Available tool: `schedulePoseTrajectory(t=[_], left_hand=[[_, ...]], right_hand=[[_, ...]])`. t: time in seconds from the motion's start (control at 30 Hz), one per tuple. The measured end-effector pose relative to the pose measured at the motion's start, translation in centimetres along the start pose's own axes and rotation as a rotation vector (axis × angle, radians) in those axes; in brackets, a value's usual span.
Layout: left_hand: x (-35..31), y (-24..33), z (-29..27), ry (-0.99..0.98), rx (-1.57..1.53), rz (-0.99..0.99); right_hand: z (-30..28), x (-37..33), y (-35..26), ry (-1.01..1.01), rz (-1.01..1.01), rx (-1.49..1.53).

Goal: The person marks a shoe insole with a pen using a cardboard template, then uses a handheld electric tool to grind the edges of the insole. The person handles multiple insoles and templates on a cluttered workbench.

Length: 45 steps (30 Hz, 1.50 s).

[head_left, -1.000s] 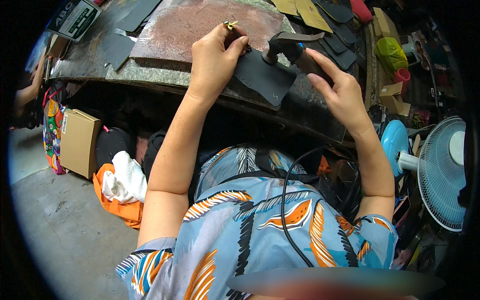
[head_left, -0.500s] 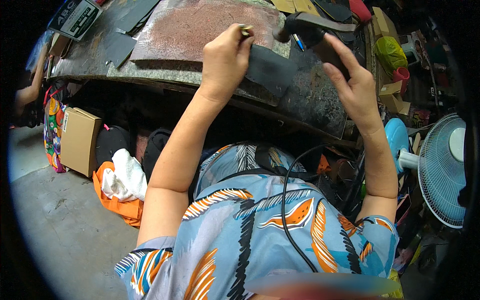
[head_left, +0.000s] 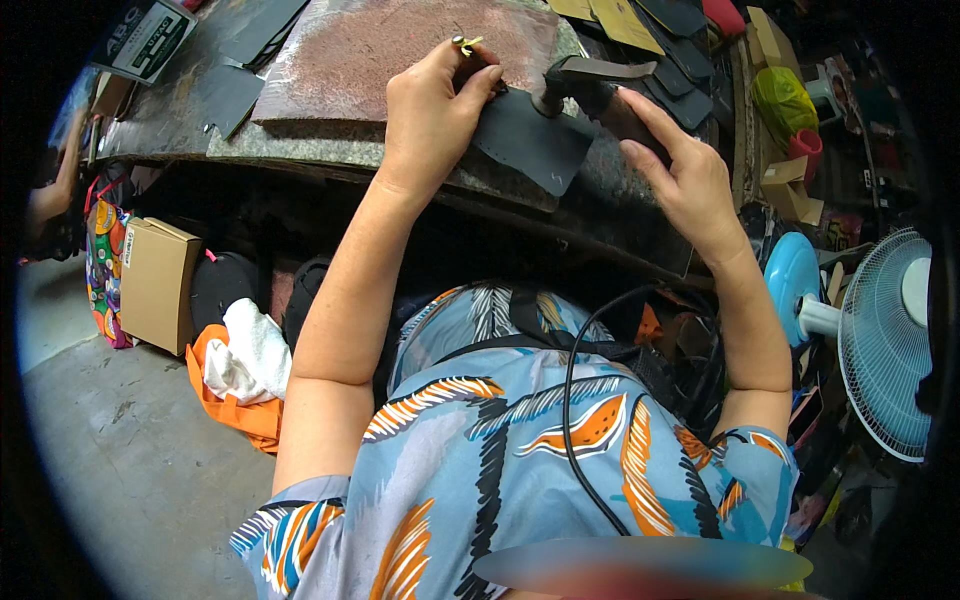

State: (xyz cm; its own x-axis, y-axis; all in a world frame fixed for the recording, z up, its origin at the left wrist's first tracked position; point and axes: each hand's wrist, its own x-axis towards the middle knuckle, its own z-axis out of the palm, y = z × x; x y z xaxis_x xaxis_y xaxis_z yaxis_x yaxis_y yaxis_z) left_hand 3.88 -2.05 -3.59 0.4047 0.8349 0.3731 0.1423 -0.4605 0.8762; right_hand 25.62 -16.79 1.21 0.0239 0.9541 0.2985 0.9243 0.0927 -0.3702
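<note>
My left hand (head_left: 430, 125) is closed round a small punch-like tool (head_left: 459, 41), upright, with a round metal top and a yellow-green strip by it. Its lower end is mostly hidden by my fingers. Beside this hand lies a dark grey flat sheet (head_left: 535, 145), its near corner reaching over the bench edge. My right hand (head_left: 690, 180) grips the dark handle of a hammer (head_left: 572, 82). The hammer's head is low over the sheet, right of the left hand; whether it touches the sheet I cannot tell.
A worn reddish board (head_left: 400, 50) rests on a speckled slab (head_left: 300, 148) on the bench. Dark sheets (head_left: 235, 95) lie left, and yellow pieces (head_left: 625, 25) with more dark ones at the back right. A fan (head_left: 885, 340) stands right; a cardboard box (head_left: 158, 280) is on the floor left.
The hammer and my right hand have moved left and slightly down, closer to the grey sheet. My left hand has shifted a little left with the punch-like tool, and more of the sheet shows.
</note>
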Motion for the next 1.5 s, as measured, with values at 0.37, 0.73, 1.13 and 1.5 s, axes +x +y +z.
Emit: schedulePoseTrajectory(t=[0.37,0.73,1.13,1.5], left_hand=[[0.2,1.1,1.8,0.045,0.517,0.416],[0.2,-0.5,1.1,0.072,-0.262,-0.07],[0.8,0.0,0.8,-0.019,0.129,0.13],[0.6,1.5,2.6,0.062,0.41,0.443]], right_hand=[[-3.3,1.0,-2.0,0.147,-0.104,0.289],[0.1,-0.3,0.3,0.041,0.004,-0.062],[-1.0,0.5,-0.2,0.05,-0.003,0.096],[-2.9,0.5,-1.6,0.107,-0.061,0.214]])
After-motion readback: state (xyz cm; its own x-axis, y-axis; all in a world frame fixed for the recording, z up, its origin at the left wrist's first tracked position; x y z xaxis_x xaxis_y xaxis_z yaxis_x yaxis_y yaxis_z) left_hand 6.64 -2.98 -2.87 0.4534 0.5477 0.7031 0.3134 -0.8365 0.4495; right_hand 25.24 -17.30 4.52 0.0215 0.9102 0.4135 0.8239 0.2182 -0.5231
